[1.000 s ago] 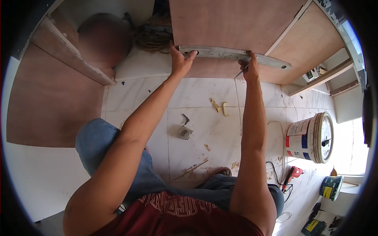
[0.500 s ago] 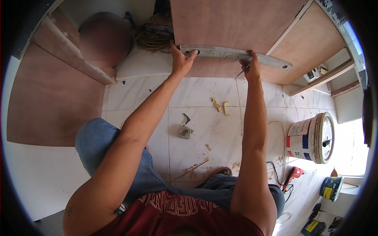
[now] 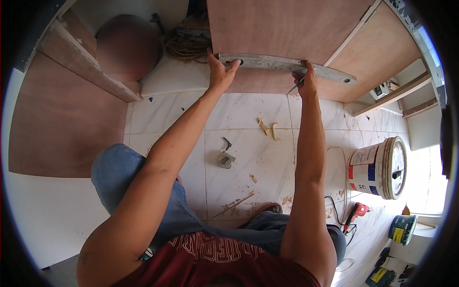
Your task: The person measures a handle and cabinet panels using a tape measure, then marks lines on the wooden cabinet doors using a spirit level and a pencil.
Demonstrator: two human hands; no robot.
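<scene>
A long grey spirit level, with a round hole near each end, lies across the upright plywood panel, tilted slightly down to the right. My left hand grips its left end, thumb on the face by the hole and fingers at the panel's left edge. Right of the level's middle, my right hand is closed on it. A thin pencil-like stick pokes out from the fingers of that same hand, pointing down and left. Its exact kind is too small to tell.
On the tiled floor lie a tape measure, a small dark bit and yellowish scraps. A white bucket and a red power drill are at right. Coiled cable sits upper left.
</scene>
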